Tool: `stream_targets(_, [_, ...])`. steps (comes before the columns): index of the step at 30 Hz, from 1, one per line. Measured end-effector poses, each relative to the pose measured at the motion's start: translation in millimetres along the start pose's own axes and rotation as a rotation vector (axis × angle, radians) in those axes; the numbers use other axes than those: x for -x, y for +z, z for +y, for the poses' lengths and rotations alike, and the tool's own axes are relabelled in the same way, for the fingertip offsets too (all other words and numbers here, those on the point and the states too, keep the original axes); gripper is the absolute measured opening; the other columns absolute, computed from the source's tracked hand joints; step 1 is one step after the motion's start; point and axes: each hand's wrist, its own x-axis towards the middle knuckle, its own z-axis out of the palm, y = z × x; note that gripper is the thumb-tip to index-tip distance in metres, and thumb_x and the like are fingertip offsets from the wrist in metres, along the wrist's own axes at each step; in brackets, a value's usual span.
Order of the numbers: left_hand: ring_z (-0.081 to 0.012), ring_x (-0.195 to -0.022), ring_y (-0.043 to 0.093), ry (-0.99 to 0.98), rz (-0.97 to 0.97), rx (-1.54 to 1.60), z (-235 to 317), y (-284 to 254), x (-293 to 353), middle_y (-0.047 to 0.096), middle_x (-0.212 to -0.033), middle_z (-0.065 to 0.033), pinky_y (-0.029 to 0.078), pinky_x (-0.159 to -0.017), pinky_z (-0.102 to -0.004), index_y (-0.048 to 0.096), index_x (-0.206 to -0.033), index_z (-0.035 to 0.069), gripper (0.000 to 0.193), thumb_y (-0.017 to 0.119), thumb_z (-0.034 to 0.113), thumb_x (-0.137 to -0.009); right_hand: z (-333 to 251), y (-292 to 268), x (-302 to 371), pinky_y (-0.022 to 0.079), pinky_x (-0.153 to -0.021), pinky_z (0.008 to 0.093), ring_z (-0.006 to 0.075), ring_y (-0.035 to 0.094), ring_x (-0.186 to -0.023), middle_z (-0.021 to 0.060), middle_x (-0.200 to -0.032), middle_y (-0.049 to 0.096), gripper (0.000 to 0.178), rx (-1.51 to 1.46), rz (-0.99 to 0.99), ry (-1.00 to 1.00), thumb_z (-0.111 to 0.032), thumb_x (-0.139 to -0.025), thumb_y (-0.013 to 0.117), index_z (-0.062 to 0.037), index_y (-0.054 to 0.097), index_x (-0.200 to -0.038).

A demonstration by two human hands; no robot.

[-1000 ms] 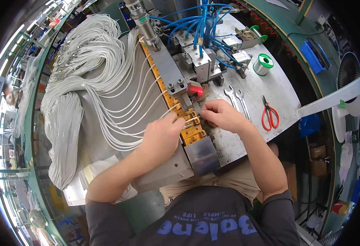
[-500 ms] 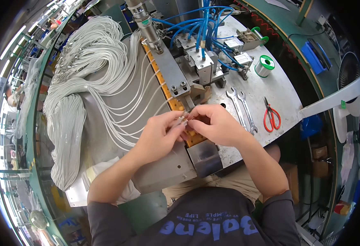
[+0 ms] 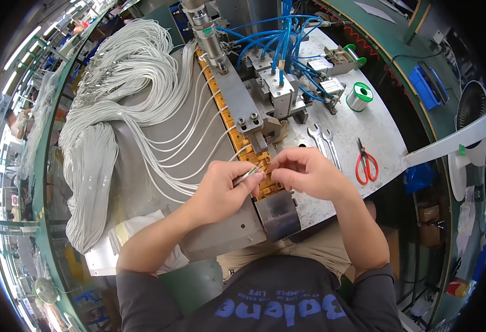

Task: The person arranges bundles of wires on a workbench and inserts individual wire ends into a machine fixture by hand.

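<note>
My left hand pinches the end of a white cable between thumb and fingers, with thin wire ends, one greenish, showing past the fingertips. Just right of it, my right hand hovers with curled fingers, thumb and forefinger slightly apart and nothing visible between them. Both hands are above the near end of an orange fixture strip with a row of slots. Several white cables run from the left up to this strip. Over the strip sits a grey metal press bar under an upright cylinder.
A large bundle of white cables covers the left of the bench. To the right lie two wrenches, red-handled snips and a solder wire spool. Blue air hoses rise behind the press. A fan stands far right.
My hands have come apart: the right has drawn off to the right of the cable end, while the left keeps hold of it. The view has shifted slightly.
</note>
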Motion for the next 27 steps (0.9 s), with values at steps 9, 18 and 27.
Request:
stream_targets(9, [-0.0052,-0.053,0.04,-0.03,-0.042,-0.05,3.2,9.5,-0.1,0.056,-0.058,-0.0019,0.034,-0.049,-0.0246,0.065,-0.082,0.001,0.016,0.058,0.013,-0.089,1.9,9.0,4.8,0.04,-0.052,0.0202,0.0038,0.05,-0.058,0.0003,-0.069,0.059,0.009,0.121,-0.007,-0.038,-0.007,-0.086,0.059,0.0024,0.059,-0.087])
stream_targets(18, [-0.0077,-0.051,0.042,0.002,-0.066,-0.085,-1.0,7.6,1.4,0.057,-0.059,-0.0033,0.037,-0.049,-0.0258,0.065,-0.086,0.0,0.013,0.06,0.012,-0.088,-4.4,12.9,10.7,0.04,-0.051,0.0201,0.0039,0.05,-0.057,0.0003,-0.068,0.059,0.008,0.217,0.023,-0.155,-0.005,-0.086,0.057,0.0028,0.059,-0.088])
stream_targets(27, [-0.0081,-0.051,0.042,0.083,0.05,-0.049,-5.6,13.0,2.8,0.056,-0.058,-0.0052,0.037,-0.048,-0.0263,0.065,-0.085,0.0,0.012,0.061,0.01,-0.087,-2.1,12.4,6.6,0.041,-0.051,0.0204,0.0049,0.052,-0.057,0.0021,-0.067,0.06,0.008,-0.006,0.036,0.006,-0.003,-0.084,0.057,0.0039,0.059,-0.086])
